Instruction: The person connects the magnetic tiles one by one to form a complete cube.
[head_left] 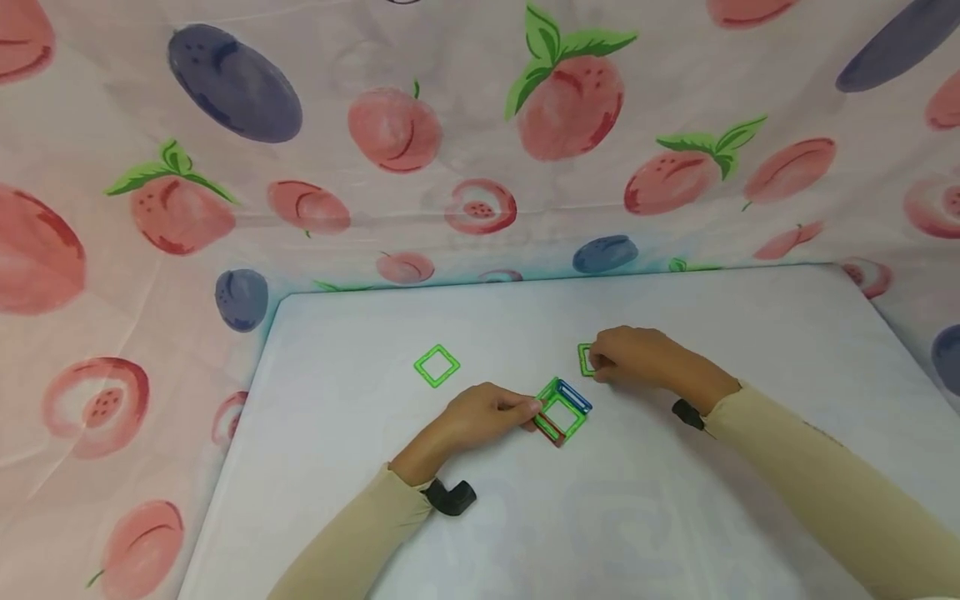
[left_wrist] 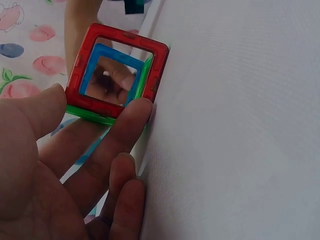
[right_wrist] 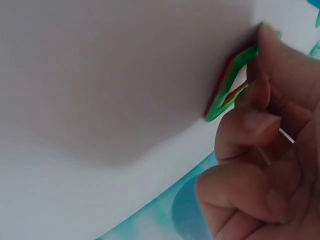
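Note:
My left hand [head_left: 483,417] holds a small structure of magnetic tiles low on the table, thumb and fingers at its red side. In the left wrist view a red square tile [left_wrist: 95,105] faces the camera. Behind it stand a blue tile [left_wrist: 91,70] and green ones along the bottom and one side. Farther right, my right hand [head_left: 637,358] pinches a green square tile [head_left: 582,360] near the tabletop. The right wrist view shows this green tile [right_wrist: 232,75] slightly tilted, with red along its edge; whether the red is a second tile I cannot tell.
Another green square tile [head_left: 450,356] lies flat on the white table [head_left: 337,433], left of the structure. A fruit-patterned cloth [head_left: 315,158] hangs behind the table and along its left side. A black wrist strap [head_left: 452,497] sits below the left hand.

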